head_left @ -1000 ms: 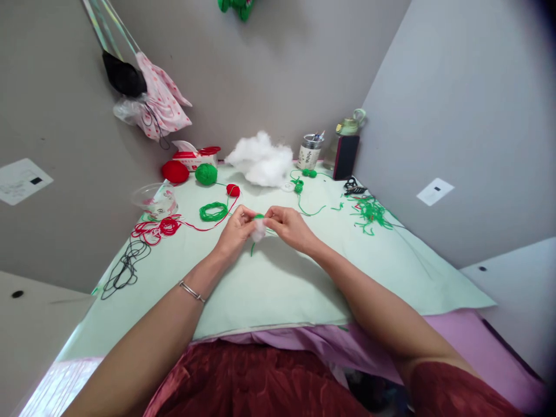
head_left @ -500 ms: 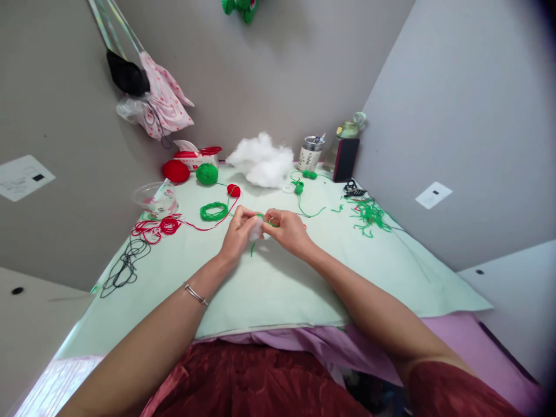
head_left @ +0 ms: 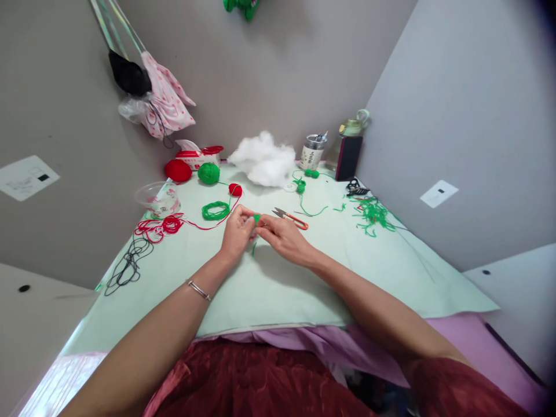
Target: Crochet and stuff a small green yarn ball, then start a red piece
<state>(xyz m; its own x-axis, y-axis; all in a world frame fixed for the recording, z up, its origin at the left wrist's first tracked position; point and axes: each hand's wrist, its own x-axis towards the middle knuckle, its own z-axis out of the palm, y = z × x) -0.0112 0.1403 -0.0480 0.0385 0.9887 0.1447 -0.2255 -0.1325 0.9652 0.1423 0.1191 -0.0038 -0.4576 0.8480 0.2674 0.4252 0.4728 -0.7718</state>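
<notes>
Between my hands is a small green crocheted piece, mostly covered by fingers, with a green yarn tail hanging beneath it. My left hand is closed around the piece from the left. From the right, my right hand pinches at it with thumb and forefinger. Orange-handled thread snips lie on the table just beyond my right hand. A pile of white stuffing sits behind the hands. Left of them are a coil of green yarn and a small red ball.
On the left lie red yarn, black cord and a clear bowl. Green scraps lie right. At the back stand a tissue box, a pen can and a phone.
The white tuft seen between my fingers no longer shows, and more of the green piece is visible. My right hand has turned and closed in on it, uncovering the snips.
</notes>
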